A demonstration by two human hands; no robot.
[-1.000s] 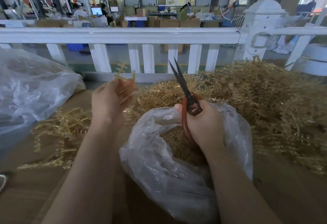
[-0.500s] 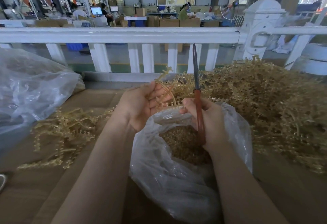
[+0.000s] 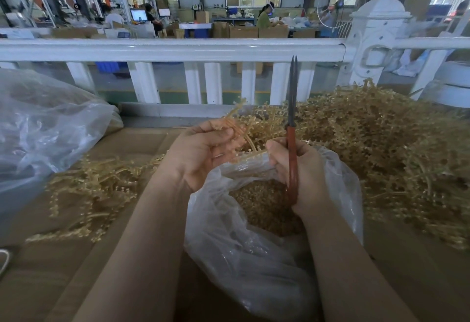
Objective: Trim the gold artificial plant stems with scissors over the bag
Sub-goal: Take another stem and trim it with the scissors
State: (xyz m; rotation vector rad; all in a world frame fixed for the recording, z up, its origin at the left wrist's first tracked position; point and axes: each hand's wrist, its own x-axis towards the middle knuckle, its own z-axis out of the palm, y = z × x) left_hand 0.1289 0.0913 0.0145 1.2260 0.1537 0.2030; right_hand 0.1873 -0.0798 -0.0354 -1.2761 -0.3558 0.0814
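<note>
Much gold clutter (image 3: 381, 143) on cardboard (image 3: 142, 141)

A single wide-angle view sits at the person's head and looks forward and down, close over both forearms — the left hand (image 3: 201, 153) and right hand (image 3: 302, 176) fall mid-frame above the open bag (image 3: 254, 258). It faces a white railing (image 3: 173, 49) straight ahead, with a workshop floor far beyond it. Straight lines bow near the edges — no second view shares the scene.
</note>
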